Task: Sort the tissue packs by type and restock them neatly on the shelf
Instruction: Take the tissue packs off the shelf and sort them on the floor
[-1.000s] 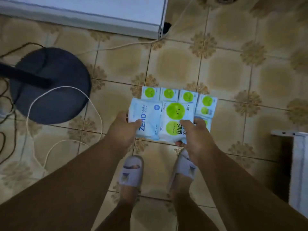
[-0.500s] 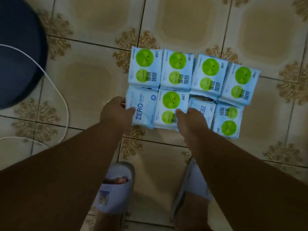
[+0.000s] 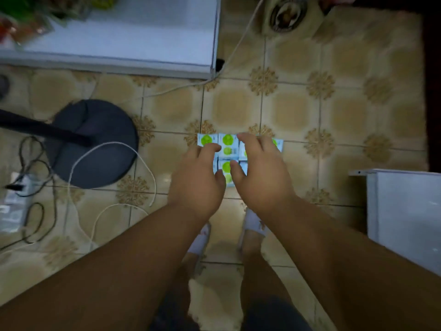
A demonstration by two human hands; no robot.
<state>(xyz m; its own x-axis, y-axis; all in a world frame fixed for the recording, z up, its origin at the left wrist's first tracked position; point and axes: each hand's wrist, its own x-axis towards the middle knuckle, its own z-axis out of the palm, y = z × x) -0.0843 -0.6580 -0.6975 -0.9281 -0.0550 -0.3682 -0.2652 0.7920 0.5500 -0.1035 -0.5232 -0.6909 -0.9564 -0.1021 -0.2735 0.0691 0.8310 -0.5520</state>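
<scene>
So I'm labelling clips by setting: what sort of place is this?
Probably a home or small shop's back room, not a store aisle: patterned tile floor, a fan base with loose white cable, and tissue packs laid out on the floor.

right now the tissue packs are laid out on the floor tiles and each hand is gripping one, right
Not quite. In the head view the tissue packs do lie on the floor tiles, but the left hand and right hand are open above them, fingers spread, gripping nothing.
</scene>
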